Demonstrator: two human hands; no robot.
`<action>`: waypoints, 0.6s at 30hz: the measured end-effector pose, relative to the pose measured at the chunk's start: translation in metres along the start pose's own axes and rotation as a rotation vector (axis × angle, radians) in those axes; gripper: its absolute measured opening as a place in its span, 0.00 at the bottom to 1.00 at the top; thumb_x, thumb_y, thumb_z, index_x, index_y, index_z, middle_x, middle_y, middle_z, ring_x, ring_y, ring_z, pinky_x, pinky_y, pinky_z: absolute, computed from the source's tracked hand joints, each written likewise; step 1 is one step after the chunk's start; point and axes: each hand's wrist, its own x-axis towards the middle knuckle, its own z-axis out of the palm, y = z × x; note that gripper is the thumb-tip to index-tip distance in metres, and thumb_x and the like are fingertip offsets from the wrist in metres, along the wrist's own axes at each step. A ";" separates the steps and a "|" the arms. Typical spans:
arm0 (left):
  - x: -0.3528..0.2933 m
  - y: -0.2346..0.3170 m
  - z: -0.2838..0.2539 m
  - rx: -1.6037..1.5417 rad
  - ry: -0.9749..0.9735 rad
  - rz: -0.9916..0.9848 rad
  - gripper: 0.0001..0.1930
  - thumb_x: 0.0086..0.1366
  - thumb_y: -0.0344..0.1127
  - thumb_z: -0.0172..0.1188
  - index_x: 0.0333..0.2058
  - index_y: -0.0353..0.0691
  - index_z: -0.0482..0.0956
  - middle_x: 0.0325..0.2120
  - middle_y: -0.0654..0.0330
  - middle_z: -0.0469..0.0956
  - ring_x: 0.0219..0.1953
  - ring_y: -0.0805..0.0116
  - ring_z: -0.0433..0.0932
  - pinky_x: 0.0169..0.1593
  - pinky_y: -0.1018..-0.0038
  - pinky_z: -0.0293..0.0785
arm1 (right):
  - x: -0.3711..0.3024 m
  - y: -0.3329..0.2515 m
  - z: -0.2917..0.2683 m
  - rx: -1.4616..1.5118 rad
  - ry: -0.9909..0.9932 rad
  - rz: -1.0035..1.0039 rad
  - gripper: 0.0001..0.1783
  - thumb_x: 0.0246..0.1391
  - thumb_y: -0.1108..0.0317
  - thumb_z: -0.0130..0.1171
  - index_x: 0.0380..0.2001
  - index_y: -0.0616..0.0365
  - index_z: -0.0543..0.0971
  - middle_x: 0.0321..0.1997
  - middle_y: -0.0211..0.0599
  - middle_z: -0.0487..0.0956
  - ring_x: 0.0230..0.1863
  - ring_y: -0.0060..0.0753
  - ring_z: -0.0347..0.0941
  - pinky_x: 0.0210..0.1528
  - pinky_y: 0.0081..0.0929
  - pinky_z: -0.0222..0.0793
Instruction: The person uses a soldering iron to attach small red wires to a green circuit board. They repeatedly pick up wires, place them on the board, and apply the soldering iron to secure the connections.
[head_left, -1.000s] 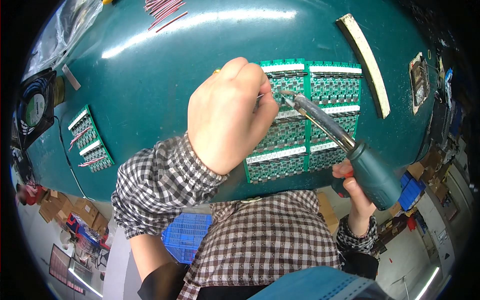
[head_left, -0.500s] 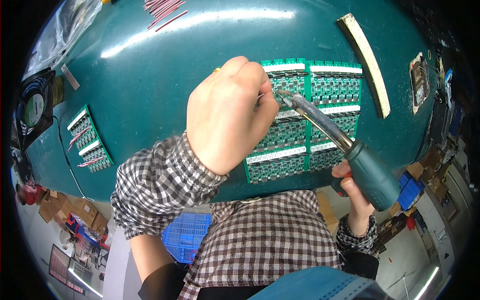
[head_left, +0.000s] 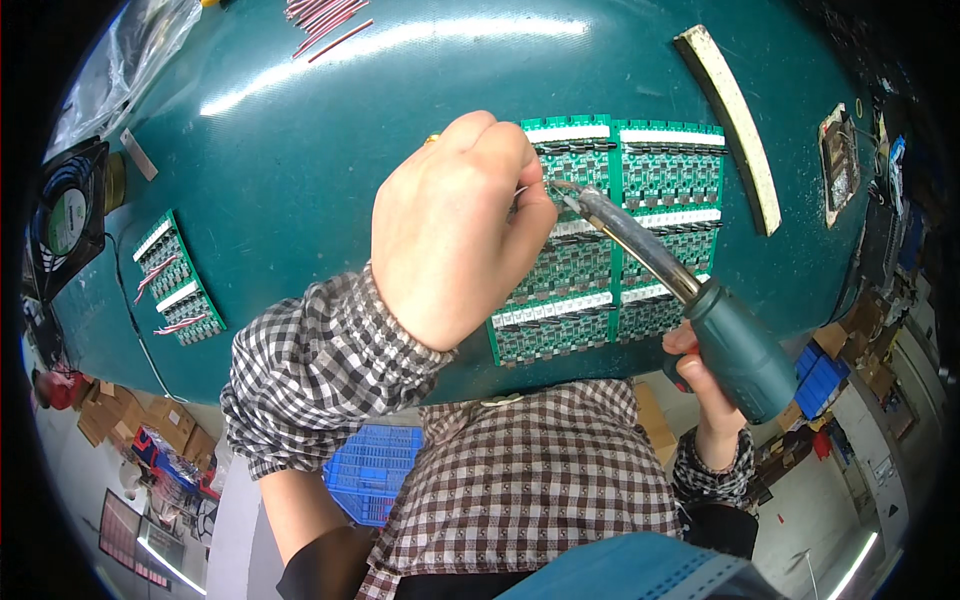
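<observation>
My right hand (head_left: 708,385) is wrapped round the handle of a green soldering iron (head_left: 742,350). The iron's metal tip reaches up and left to a panel of green circuit boards (head_left: 668,180), close to my left fingertips. My left hand (head_left: 460,225) is closed in a pinch over the panel's left part. A thin pale end shows at its fingers, but what they hold is mostly hidden. White strips and rows of small black parts run across the boards.
A smaller circuit board (head_left: 180,278) with red and white wires lies left, near a black fan (head_left: 68,215). Red wires (head_left: 325,18) lie at the far edge. A pale curved strip (head_left: 735,125) lies right of the panel, with a small worn tray (head_left: 838,165) beyond it.
Almost nothing differs. The soldering iron's handle and my left hand have shifted very slightly left; the tip stays at the same spot by my left fingers.
</observation>
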 end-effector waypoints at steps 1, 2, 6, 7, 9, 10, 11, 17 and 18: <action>0.000 0.000 0.000 -0.003 0.001 0.002 0.06 0.49 0.25 0.61 0.24 0.39 0.73 0.21 0.60 0.68 0.23 0.65 0.70 0.28 0.71 0.68 | 0.001 -0.003 0.002 -0.011 0.005 -0.002 0.21 0.39 0.65 0.77 0.37 0.61 0.82 0.31 0.33 0.81 0.32 0.26 0.78 0.35 0.22 0.73; 0.000 0.000 0.001 -0.004 -0.001 0.002 0.06 0.49 0.24 0.61 0.24 0.39 0.73 0.21 0.60 0.68 0.23 0.65 0.70 0.28 0.71 0.68 | 0.002 -0.004 0.002 -0.027 0.009 -0.008 0.21 0.39 0.64 0.77 0.36 0.61 0.82 0.31 0.33 0.81 0.32 0.26 0.78 0.35 0.22 0.72; 0.000 0.000 0.000 -0.004 -0.006 -0.002 0.06 0.49 0.24 0.62 0.25 0.39 0.73 0.21 0.61 0.68 0.23 0.65 0.70 0.28 0.71 0.68 | 0.003 -0.003 0.001 -0.090 0.002 -0.039 0.20 0.39 0.63 0.77 0.36 0.60 0.82 0.31 0.33 0.81 0.31 0.27 0.77 0.34 0.23 0.72; 0.000 0.000 0.000 -0.001 -0.007 -0.005 0.06 0.49 0.24 0.62 0.25 0.39 0.73 0.21 0.61 0.68 0.23 0.65 0.70 0.28 0.71 0.68 | 0.003 -0.003 0.000 -0.099 -0.009 -0.041 0.20 0.39 0.64 0.77 0.36 0.61 0.82 0.31 0.33 0.81 0.31 0.27 0.77 0.34 0.23 0.72; 0.000 0.000 -0.001 0.008 -0.009 -0.009 0.06 0.49 0.24 0.62 0.25 0.39 0.73 0.21 0.61 0.68 0.23 0.65 0.70 0.28 0.72 0.68 | 0.004 -0.002 0.000 -0.082 -0.019 -0.034 0.20 0.40 0.64 0.76 0.37 0.61 0.82 0.32 0.34 0.81 0.32 0.27 0.78 0.35 0.23 0.72; 0.000 0.000 -0.001 0.012 -0.012 -0.008 0.06 0.49 0.25 0.62 0.25 0.39 0.73 0.21 0.61 0.68 0.23 0.66 0.70 0.28 0.72 0.68 | 0.003 -0.003 0.001 -0.056 -0.014 -0.024 0.20 0.40 0.65 0.76 0.37 0.61 0.82 0.32 0.34 0.81 0.32 0.27 0.78 0.35 0.23 0.73; 0.000 0.000 0.000 0.009 -0.011 -0.006 0.06 0.49 0.25 0.62 0.25 0.39 0.73 0.21 0.61 0.68 0.23 0.66 0.70 0.28 0.72 0.68 | 0.002 -0.002 0.001 -0.038 -0.008 -0.023 0.20 0.40 0.66 0.76 0.37 0.61 0.82 0.32 0.35 0.81 0.32 0.27 0.78 0.35 0.23 0.73; 0.000 0.000 0.000 0.008 -0.005 -0.008 0.06 0.49 0.25 0.62 0.25 0.39 0.73 0.21 0.61 0.68 0.23 0.66 0.70 0.28 0.72 0.68 | -0.003 0.004 -0.005 -0.022 -0.013 -0.041 0.21 0.40 0.68 0.75 0.39 0.63 0.81 0.35 0.37 0.81 0.34 0.28 0.80 0.37 0.24 0.74; 0.000 0.000 0.000 0.009 -0.002 -0.005 0.06 0.49 0.25 0.62 0.24 0.39 0.73 0.21 0.61 0.68 0.23 0.66 0.70 0.28 0.72 0.68 | -0.003 0.004 -0.005 -0.015 -0.012 -0.036 0.22 0.40 0.68 0.75 0.40 0.63 0.80 0.35 0.38 0.81 0.34 0.29 0.80 0.38 0.24 0.74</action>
